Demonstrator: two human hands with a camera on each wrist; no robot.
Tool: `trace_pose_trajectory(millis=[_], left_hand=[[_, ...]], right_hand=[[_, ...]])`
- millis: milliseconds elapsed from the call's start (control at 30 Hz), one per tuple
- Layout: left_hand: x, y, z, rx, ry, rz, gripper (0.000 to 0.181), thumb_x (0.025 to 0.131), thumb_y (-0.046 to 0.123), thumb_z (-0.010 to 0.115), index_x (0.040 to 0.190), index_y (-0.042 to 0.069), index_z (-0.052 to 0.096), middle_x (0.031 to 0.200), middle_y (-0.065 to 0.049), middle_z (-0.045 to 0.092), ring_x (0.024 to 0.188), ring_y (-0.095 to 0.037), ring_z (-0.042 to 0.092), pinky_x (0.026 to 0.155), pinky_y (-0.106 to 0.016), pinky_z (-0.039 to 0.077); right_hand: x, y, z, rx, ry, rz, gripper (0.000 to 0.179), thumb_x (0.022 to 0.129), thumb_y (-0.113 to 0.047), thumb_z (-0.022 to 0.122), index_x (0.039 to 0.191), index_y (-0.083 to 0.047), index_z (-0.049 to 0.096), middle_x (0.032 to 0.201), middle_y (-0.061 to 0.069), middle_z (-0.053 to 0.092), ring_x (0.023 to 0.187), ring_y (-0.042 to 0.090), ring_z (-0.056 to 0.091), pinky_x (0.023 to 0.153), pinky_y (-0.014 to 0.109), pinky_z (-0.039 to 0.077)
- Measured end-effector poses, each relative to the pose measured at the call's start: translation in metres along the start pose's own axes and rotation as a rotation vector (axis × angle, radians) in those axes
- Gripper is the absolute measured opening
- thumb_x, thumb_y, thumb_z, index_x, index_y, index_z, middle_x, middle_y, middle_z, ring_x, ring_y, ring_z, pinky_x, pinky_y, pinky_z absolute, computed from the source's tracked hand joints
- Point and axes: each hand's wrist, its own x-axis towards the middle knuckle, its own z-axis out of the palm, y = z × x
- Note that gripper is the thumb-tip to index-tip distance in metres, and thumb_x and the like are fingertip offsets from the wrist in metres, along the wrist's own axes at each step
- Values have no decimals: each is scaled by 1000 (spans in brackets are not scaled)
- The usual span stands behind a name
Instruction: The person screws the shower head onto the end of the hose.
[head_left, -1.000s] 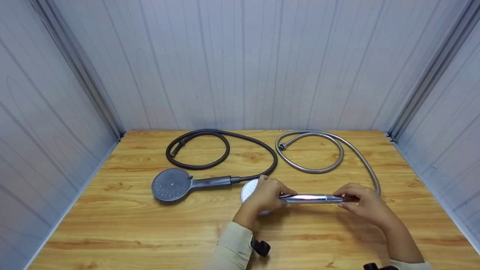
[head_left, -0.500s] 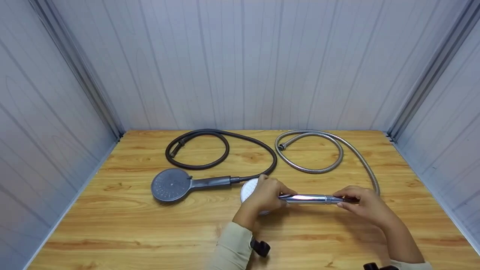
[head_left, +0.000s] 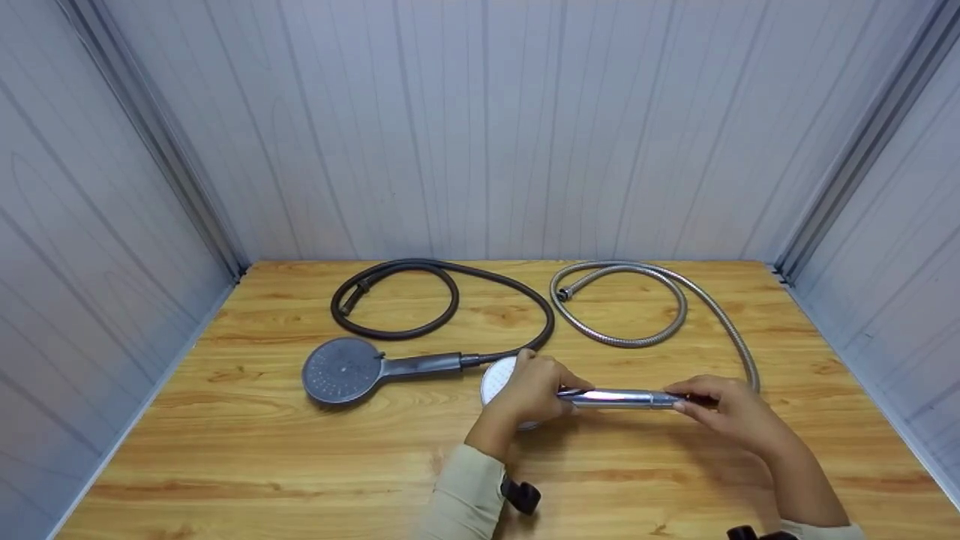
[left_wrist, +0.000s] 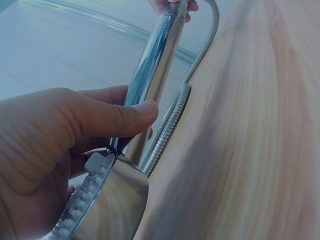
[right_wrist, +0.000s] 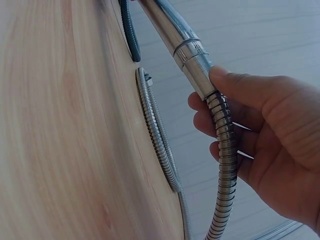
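Observation:
My left hand [head_left: 531, 390] grips a chrome shower head [left_wrist: 159, 60] near its neck, the thumb lying across the handle. Its white spray face [head_left: 496, 380] is partly covered by that hand in the head view. At the handle's far end, my right hand [head_left: 724, 409] pinches the smooth metal hose nut [right_wrist: 197, 72] between thumb and fingers. The silver metal hose [right_wrist: 227, 165] runs out of the nut past my right palm. In both wrist views the handle appears held above the table, and nut and handle lie in one line.
A dark grey shower head [head_left: 343, 370] lies on the wooden table [head_left: 300, 465] to the left, joined to a black hose [head_left: 551, 319] looped behind it. The silver hose's loop [head_left: 679, 307] lies at the back right. Pale panel walls [head_left: 480, 135] enclose the table's back and sides.
The right thumb and fingers have shifted slightly on the hose nut, with the thumb now farther left along it. The left hand and the shower head have stayed in place.

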Motion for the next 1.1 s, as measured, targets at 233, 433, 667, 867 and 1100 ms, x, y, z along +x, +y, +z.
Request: trace_pose_trajectory(millis=[233,433,667,867,1100], left_hand=[[-1,0,0,6,11,7,36,77,17,81,109,32,76,96,17,72,86,5,62,87,-36,29],[-1,0,0,-1,7,4,36,77,16,81,109,32,76,95,17,73,84,5,61,87,-35,29],[-1,-1,1,-12,3,-4,37,77,15,81,109,33,76,96,17,72,83,5,61,87,-35,28],[-1,-1,0,-18,-6,-19,37,77,17,82,110,32,76,97,18,72,81,6,59,85,-34,27],[-1,0,-1,-29,0,-6,37,77,15,81,110,31,76,97,16,73,82,4,61,85,-34,27]], right_hand=[[-1,-3,-1,39,-14,-30,22,94,-10,64,114,-3,71,103,9,72,83,10,65,66,24,52],[-1,-3,-2,28,-26,17,23,94,-12,64,115,-3,71,104,9,71,87,7,64,70,24,52],[0,-1,1,-9,0,55,21,92,-14,67,112,-7,72,103,3,71,86,7,63,72,26,53],[1,2,2,1,54,-20,24,84,-4,75,107,-8,72,100,1,68,78,8,60,67,25,52],[1,3,2,-18,84,-50,29,78,0,79,104,-10,73,97,0,68,76,8,58,65,24,50]])
